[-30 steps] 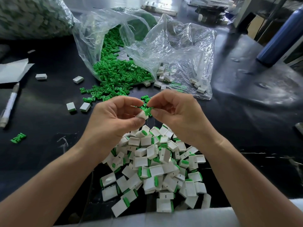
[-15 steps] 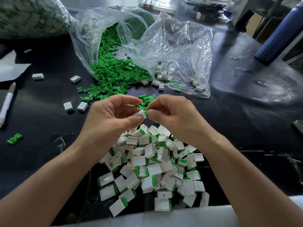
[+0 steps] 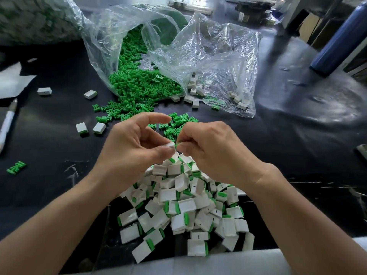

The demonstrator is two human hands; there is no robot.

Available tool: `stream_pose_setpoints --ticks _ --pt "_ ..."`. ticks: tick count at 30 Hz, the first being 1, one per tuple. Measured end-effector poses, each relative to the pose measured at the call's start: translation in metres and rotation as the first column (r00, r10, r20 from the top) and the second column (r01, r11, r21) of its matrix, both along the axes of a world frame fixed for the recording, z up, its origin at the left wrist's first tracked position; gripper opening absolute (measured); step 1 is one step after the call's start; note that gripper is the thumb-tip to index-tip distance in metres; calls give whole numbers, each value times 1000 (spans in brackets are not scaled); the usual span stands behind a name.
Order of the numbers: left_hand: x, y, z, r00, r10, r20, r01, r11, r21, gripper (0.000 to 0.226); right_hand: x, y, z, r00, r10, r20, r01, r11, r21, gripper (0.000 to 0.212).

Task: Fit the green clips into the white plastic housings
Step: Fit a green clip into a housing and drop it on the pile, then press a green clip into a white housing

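Since half a second ago the left hand [image 3: 131, 143] has raised its index finger off the part, so it now arches free above. The green that showed as a lump a second ago is down to a sliver. The left fingers [image 3: 158, 151], the thumb against a lower finger, pinch a white housing [image 3: 170, 144] by its near end. The right hand [image 3: 210, 149] pinches a green clip [image 3: 178, 144] narrowly between thumb and forefinger tip, with the rest of its fingers curled in. The clip touches the housing's end and is mostly hidden, so how far it sits inside cannot be told.

Both hands hang just above a pile of fitted housings [image 3: 184, 205], white blocks with green edges, heaped on the near part of the black bench [image 3: 297, 145]. Just beyond the hands lie loose clips [image 3: 174, 126], at the mouth of a clear bag [image 3: 99, 56] that lies open on its side and is full of the same green pieces. Beside it, to the right, a second clear bag [image 3: 228, 62] holds a few bare white housings. Two stray housings [image 3: 99, 128] lie side by side on the bench left of the hands. A pen [image 3: 7, 124] lies at the left edge, and a blue bottle [image 3: 341, 36] stands far right.
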State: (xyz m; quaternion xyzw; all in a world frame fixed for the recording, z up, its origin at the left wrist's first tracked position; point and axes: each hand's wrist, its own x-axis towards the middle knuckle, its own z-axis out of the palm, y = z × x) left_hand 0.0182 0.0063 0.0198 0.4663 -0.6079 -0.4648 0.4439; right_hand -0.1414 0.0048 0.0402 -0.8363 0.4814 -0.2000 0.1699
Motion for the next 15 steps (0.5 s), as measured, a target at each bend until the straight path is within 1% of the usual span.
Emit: stream_pose_setpoints --ticks 2,3,4,5,6,7,9,10,12,15 --pt "0 2 1 999 -12 48 13 999 -29 47 1 0 -2 997 35 -74 -40 998 -56 11" --pt "0 2 1 998 -14 57 16 999 -38 47 0 0 -3 996 40 -81 -46 996 -74 11" --pt "0 2 1 999 -14 51 16 999 -42 47 0 0 -4 998 35 -59 -40 996 -81 11" --pt "0 1 1 999 -12 33 13 999 -43 47 0 -1 -4 1000 22 -2 -22 997 -67 11" --pt "1 0 1 1000 -8 1 8 999 -40 46 0 -2 -4 996 -2 93 5 1000 -28 10" --pt "1 -1 2 999 -6 -44 4 1000 -30 45 -2 -3 -3 976 -37 214 28 999 45 9" --pt "1 -3 2 990 -12 -138 12 1000 3 46 -5 -7 -1 888 -121 443 5 967 254 15" --pt "0 -3 2 985 -13 -174 17 1000 19 47 -7 -8 0 840 -163 518 -33 937 348 23" --pt "0 -3 2 974 -1 -225 10 999 39 46 -7 -9 1 769 -237 593 -113 864 491 35" --pt "1 -4 2 959 6 -282 5 999 40 44 -6 -8 2 709 -288 644 -200 793 575 39"
